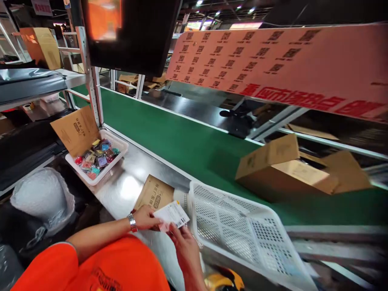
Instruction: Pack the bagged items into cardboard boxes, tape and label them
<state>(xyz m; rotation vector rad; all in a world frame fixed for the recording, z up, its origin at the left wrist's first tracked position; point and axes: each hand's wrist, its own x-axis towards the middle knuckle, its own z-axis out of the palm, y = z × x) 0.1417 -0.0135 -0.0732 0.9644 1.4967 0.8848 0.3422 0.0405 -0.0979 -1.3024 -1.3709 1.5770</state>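
Observation:
My left hand (145, 218), with a metal watch at the wrist, pinches the left end of a white printed label (173, 214). On the label's lower edge are the fingers of my right hand (182, 236), also closed on it. Something small and pinkish shows between the two hands, too unclear to name. Just behind my left hand a flat brown cardboard piece (154, 193) with dark print lies on the metal table (130, 182). A white perforated basket (242, 230) stands directly to the right of my right hand.
At the left, a white basket (118, 151) holds small colourful packets and a cardboard piece (77, 129). Beyond the table runs a green conveyor belt (157, 137) with an open carton (285, 173). A bubble-wrapped object (42, 198) sits left; a screen (136, 36) hangs above.

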